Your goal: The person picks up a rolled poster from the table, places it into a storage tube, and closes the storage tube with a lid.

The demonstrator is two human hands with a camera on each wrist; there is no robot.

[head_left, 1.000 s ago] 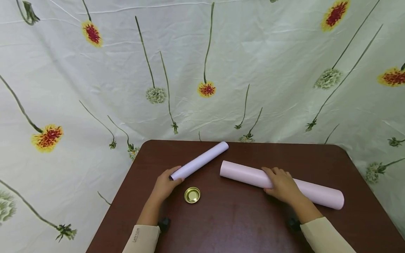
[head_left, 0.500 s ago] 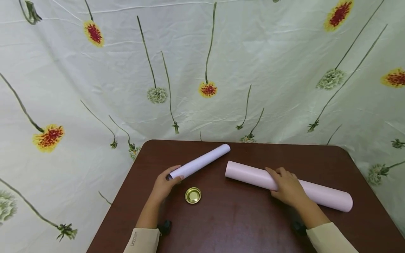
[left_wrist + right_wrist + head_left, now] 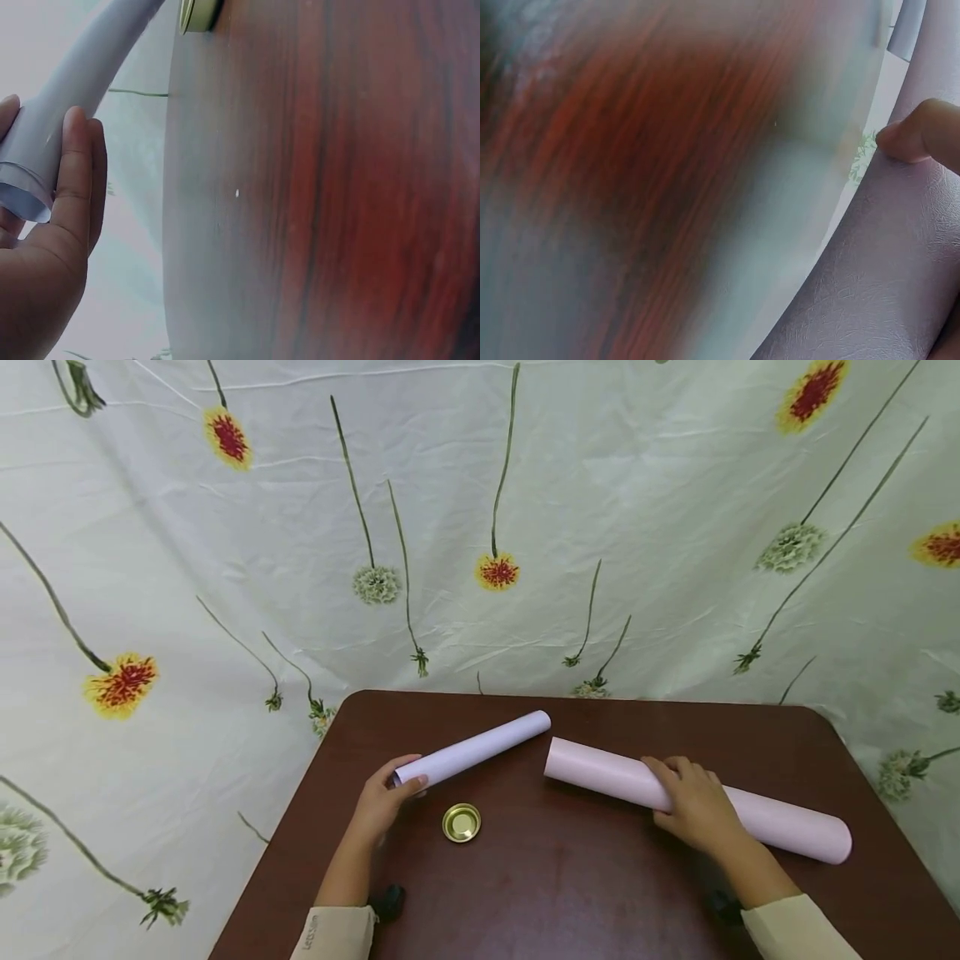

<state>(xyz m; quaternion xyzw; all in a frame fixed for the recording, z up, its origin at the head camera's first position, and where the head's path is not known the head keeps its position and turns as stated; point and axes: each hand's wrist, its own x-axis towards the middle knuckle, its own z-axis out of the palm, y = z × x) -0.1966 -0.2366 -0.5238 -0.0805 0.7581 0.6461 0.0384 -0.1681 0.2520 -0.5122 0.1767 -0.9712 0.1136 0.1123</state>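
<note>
A person sits at a dark brown bench point(image 3: 570, 893) in front of a flower-printed cloth backdrop point(image 3: 480, 527). The left hand point(image 3: 384, 800) has its fingers and thumb curled round the near end of a slim, pale lilac paper roll point(image 3: 474, 748), which angles away toward the middle of the bench. The right hand point(image 3: 693, 804) lies over a thicker pink paper roll point(image 3: 600, 768), fingers bent across its top, about midway along it. A small gold-coloured round lid point(image 3: 461, 822) sits on the bench just beside the left hand. Both rolls are tightly rolled and neither has been opened, so the handling looks barely begun. Compared with a second earlier, the pink roll and right hand have slid rightward, widening the gap between the two rolls; the lilac roll has hardly shifted.
</note>
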